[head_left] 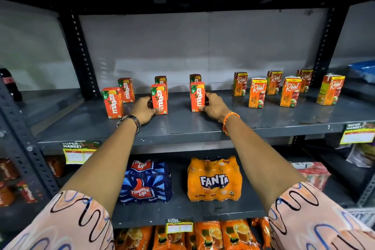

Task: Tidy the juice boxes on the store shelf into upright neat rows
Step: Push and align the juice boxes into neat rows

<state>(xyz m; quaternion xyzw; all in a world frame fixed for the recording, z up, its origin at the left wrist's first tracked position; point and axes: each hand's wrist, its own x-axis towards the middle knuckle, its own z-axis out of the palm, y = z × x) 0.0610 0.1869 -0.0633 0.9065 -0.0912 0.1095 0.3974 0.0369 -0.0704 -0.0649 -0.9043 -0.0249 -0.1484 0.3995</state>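
Several red-orange Maaza juice boxes stand upright in pairs on the grey shelf. My left hand grips the front middle Maaza box from its left side. My right hand grips the front right Maaza box from its right side. Another pair of Maaza boxes stands further left, untouched. Behind each held box stands a second box, partly hidden. To the right, several orange Real apple juice boxes stand upright in a loose staggered group.
Black slotted uprights frame the shelf bay. On the shelf below sit a blue Thums Up pack and an orange Fanta pack. A dark bottle stands at far left. Yellow price labels hang on the shelf edge.
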